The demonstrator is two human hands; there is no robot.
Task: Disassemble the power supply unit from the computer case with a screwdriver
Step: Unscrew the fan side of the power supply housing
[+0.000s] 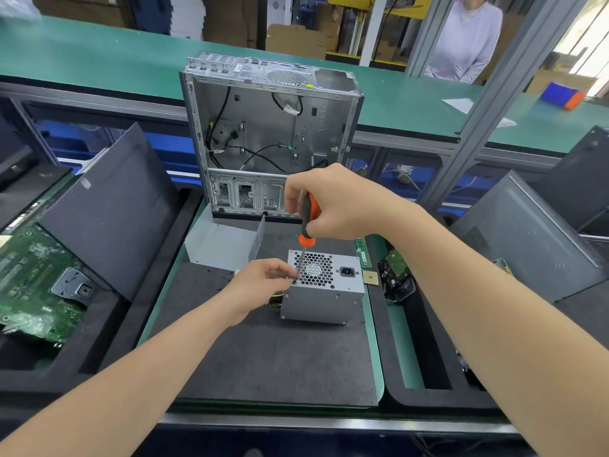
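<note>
I counted one computer case (263, 127), one power supply unit (324, 301), one screwdriver (311, 211), one motherboard (29, 275), and two hands: left hand (260, 286), right hand (339, 202)

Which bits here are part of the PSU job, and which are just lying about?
In use: power supply unit, screwdriver gripped by right hand, left hand steadying its tip, computer case behind.
Lying about: motherboard, RAM stick, hard drive, CPU chip, dark side panel.
</note>
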